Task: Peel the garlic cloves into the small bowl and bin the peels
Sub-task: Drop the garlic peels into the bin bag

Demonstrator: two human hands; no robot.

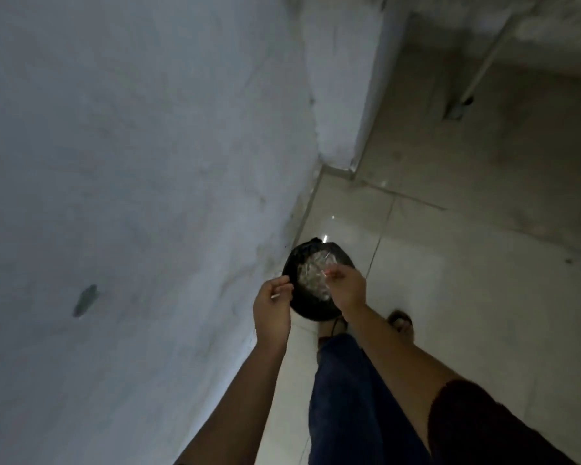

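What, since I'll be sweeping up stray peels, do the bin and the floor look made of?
Bin: seemingly lined with thin black plastic, glossy and crumpled at the rim. Floor: probably glazed ceramic tile, pale, with grout lines and light reflections.

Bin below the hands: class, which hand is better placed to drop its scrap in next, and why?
Likely right. The right hand pinches a pale scrap over the middle of the bin; the left hand holds a second scrap out at the rim.
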